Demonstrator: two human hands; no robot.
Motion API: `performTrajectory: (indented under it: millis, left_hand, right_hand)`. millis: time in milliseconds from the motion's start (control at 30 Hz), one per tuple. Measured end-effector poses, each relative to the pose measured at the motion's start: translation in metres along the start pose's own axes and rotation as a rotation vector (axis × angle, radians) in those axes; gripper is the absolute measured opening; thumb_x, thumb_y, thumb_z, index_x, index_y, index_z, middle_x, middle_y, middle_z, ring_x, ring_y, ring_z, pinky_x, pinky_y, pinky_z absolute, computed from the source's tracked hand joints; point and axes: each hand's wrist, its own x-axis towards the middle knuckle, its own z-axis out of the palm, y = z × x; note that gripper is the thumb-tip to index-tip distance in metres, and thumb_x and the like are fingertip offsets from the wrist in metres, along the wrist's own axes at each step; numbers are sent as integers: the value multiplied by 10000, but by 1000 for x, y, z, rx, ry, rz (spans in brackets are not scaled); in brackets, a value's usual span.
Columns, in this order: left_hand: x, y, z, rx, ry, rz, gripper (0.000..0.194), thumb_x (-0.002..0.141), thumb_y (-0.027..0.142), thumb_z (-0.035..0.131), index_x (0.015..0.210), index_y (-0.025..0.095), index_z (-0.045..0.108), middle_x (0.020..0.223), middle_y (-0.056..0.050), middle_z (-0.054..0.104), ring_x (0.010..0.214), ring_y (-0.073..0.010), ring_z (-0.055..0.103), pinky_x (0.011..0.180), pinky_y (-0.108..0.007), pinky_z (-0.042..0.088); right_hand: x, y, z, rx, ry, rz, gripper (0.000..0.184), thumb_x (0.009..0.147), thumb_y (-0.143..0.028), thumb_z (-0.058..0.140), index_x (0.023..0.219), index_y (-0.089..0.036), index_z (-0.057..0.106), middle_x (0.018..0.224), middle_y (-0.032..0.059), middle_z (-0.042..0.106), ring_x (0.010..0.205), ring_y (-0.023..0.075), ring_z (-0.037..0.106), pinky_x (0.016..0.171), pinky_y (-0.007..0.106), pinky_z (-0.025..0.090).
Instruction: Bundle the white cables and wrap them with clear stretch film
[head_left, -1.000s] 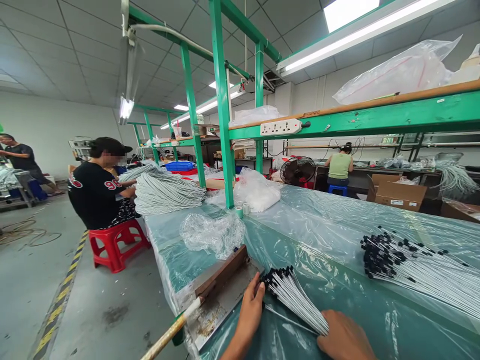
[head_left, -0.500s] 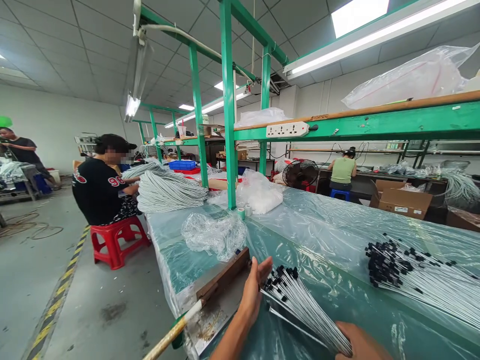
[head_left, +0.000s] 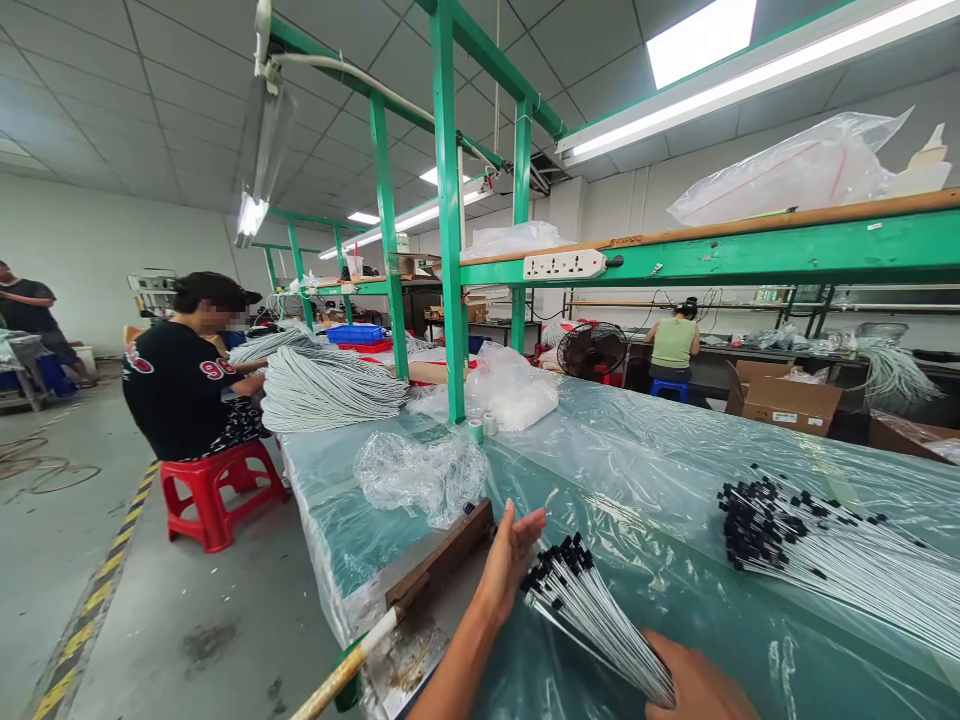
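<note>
My right hand (head_left: 694, 675) is wrapped round a bundle of thin white cables (head_left: 600, 615) near the bottom of the view. Small black connectors (head_left: 559, 562) tip the bundle's far end, roughly lined up. Beside those tips my left hand (head_left: 512, 560) is held upright with its fingers stretched out, holding nothing. Left of that hand lies a metal plate with a brown bar (head_left: 442, 557) along it and a worn pale handle (head_left: 352, 665). A larger spread of similar black-tipped cables (head_left: 832, 550) rests on the table to the right.
Clear film covers the green table (head_left: 637, 450). Crumpled plastic (head_left: 420, 470), small tape rolls (head_left: 476, 431) and a plastic bag (head_left: 517, 385) lie beyond my hands. A green post (head_left: 448, 230) rises there. A seated co-worker (head_left: 187, 375) is at the left by coiled cables (head_left: 330, 390).
My left hand has lifted slightly and its fingers have moved a little away from the connector ends. The bundle stays in my right hand. The whole view has shifted slightly.
</note>
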Motion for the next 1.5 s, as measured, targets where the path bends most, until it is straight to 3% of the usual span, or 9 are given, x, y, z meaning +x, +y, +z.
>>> performTrajectory:
  millis: [200,267,433,667,800,1033,1200,1367,1500]
  left_hand:
    - [-8,10,10,295,-448,9,547,799,568,283,1065,206,595,1141,-40,573,1109,-239,461,993,-376,259]
    - [-12,13,14,361,-498,55,524,794,559,314,1035,204,616,1103,-46,596,1071,-243,492,974,-368,294]
    - [-6,13,12,444,-278,99,511,778,587,311,1104,281,560,1287,6,436,1234,-245,295,1026,-399,180]
    - [0,9,-2,139,-258,42,626,786,618,200,1222,238,440,1286,-46,436,1209,-207,345,1021,-393,185]
    - [-11,11,10,161,-310,-61,644,754,648,255,1142,216,534,1199,-64,526,1128,-267,441,977,-433,262]
    - [-22,17,32,365,-385,145,454,783,487,431,1131,214,539,1223,-10,504,1173,-222,393,1017,-341,224]
    - [-19,11,26,189,-300,158,495,785,519,398,1077,167,586,1092,-47,603,1080,-244,483,989,-362,271]
    - [-16,9,13,-61,-183,171,590,801,579,262,1149,184,526,1218,-68,510,1169,-227,394,991,-366,268]
    - [-19,-2,25,-172,-172,66,591,786,584,306,1095,154,567,1153,-93,560,1132,-245,437,983,-374,280]
  right_hand:
    - [-4,-9,-5,-31,-48,2,530,651,-198,476,1175,-125,499,1047,122,606,850,250,590,656,268,428]
    - [-3,-8,-5,-34,-9,-7,506,636,-192,482,1139,-154,528,1007,102,623,805,240,593,629,259,413]
    - [-3,-4,-7,62,17,-1,506,654,-211,471,1158,-206,515,1055,77,609,798,214,596,578,219,396]
    - [-6,-8,-5,-35,52,-24,570,641,-155,443,1208,-91,455,1058,139,589,885,259,570,686,276,415]
    - [-6,-8,-6,-58,30,-49,617,665,-161,436,1274,-94,368,1112,131,561,958,253,541,717,258,410]
    - [-3,-10,-6,-91,71,-105,554,673,-132,416,1223,-66,399,988,139,604,858,265,567,657,281,399]
    - [-1,-12,-3,-105,70,-115,570,672,-125,418,1236,-50,382,944,144,613,806,267,576,632,289,388]
    - [-4,-11,-7,-24,44,-86,558,730,-174,404,1274,-67,346,924,130,620,742,234,582,590,265,370]
    - [-4,-11,-9,-33,-31,-111,582,719,-192,432,1278,-58,339,865,127,628,659,223,574,527,263,322]
